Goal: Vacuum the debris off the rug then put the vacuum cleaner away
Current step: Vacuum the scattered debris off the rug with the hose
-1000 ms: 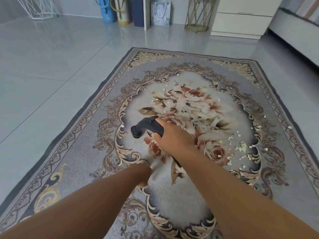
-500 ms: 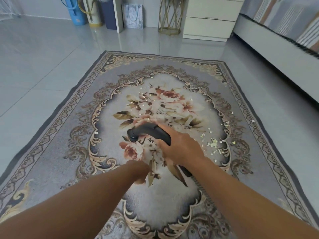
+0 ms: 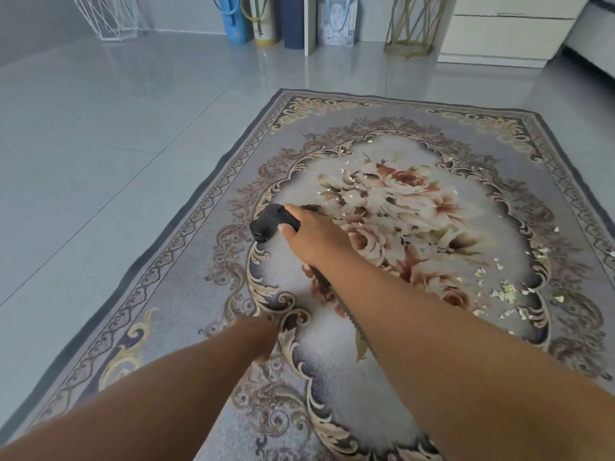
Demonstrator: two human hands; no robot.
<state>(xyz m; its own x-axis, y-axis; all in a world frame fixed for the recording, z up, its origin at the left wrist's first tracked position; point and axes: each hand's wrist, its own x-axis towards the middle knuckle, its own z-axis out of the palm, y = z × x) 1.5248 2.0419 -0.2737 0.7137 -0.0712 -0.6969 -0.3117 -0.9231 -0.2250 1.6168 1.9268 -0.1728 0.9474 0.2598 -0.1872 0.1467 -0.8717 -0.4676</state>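
Closest in, your left hand (image 3: pixel 259 337) is low over the rug (image 3: pixel 173 327), right at the scrolled inner border, and it points away from the camera, so I can't tell whether those fingers are curled or loose. Just ahead, a ribbed hose (image 3: pixel 349 316) peeks out from under your right forearm. There's your right hand (image 3: pixel 312 239), wrapped firmly round the black vacuum handle (image 3: pixel 273 222), thumb laid along the near side, the handle's blunt end poking out to the left over the edge of the pale oval medallion. Off to the right, the debris (image 3: pixel 506 289) lies as pale flakes along the medallion's right rim, well apart from the handle, with a thinner sprinkle over the roses in the middle. Past the rug it's glossy grey floor tiles (image 3: pixel 100 128). At the far wall, left to right: a white wire basket (image 3: pixel 113 15), a blue container (image 3: pixel 233 18), what looks like a gift bag (image 3: pixel 337 23), a gold wire stand (image 3: pixel 412 24) and a white drawer cabinet (image 3: pixel 499 31)
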